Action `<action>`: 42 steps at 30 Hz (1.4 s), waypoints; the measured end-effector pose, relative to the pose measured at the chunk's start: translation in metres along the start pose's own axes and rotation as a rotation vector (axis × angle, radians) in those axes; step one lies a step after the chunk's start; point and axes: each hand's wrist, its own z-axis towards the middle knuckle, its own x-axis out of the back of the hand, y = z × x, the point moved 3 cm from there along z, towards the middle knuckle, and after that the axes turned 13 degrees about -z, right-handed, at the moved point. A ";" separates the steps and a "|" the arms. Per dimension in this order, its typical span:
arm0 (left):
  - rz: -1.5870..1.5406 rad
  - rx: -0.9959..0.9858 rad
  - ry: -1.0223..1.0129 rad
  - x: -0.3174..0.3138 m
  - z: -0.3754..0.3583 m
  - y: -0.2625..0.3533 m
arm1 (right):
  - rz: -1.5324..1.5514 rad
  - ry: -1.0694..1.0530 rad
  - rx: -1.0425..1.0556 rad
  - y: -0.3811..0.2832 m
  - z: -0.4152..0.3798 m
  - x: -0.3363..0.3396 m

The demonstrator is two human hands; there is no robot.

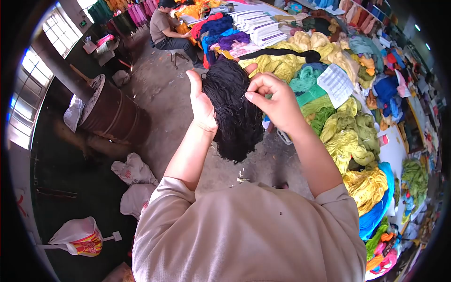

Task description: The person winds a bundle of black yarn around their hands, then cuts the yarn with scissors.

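A thick skein of black yarn [232,110] hangs in front of my chest, its strands loose and its lower end drooping. My left hand [204,104] holds it from the left side, thumb up, with other fingers hidden behind the yarn. On the skein's right edge, my right hand [271,96] has thumb and forefinger brought together in a pinch. A tiny pale bit, perhaps a thread, shows by the thumb tip; what the pinch holds is too small to make out.
Piles of yellow-green yarn [350,134], teal yarn [305,82] and other colours cover the table on the right, with a printed sheet [335,84] on top. A rusty drum [112,110] stands at left. Another person [169,33] sits by the table's far end. White sacks [134,169] lie left.
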 end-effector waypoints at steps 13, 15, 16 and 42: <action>-0.047 0.101 -0.004 -0.003 0.001 -0.004 | 0.608 -0.347 -0.338 0.013 0.002 0.025; -0.014 0.110 0.017 -0.003 0.001 -0.006 | 0.657 -0.348 -0.351 0.018 0.002 0.024; -0.015 0.111 0.018 -0.003 0.001 -0.006 | 0.657 -0.346 -0.352 0.017 0.000 0.023; 0.499 -0.017 0.299 0.036 0.001 -0.009 | 1.124 -0.144 -0.092 0.050 0.018 0.024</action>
